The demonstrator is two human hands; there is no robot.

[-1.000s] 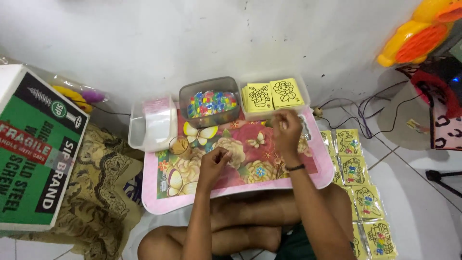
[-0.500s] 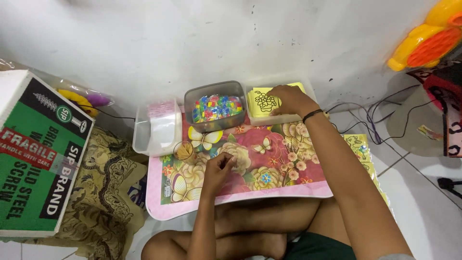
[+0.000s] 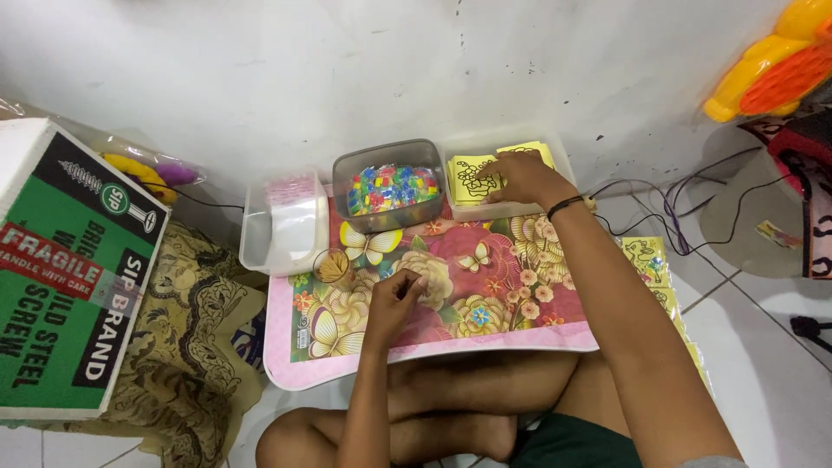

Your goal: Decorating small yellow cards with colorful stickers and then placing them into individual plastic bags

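I sit cross-legged behind a small pink floral lap table. My right hand reaches forward and rests on yellow printed cards stacked in a clear tray at the table's far right corner. My left hand lies curled on the tabletop near the middle; whether it holds something small I cannot tell. A grey tub of small colourful pieces stands at the far edge between the two hands.
A white-lidded clear container sits left of the tub. A large green cardboard box and patterned cloth lie left. More yellow cards and cables lie on the floor right. A white wall is ahead.
My right hand moved from above the table's far right forward onto the yellow cards in the tray. My left hand stayed on the tabletop. The view shifted slightly.
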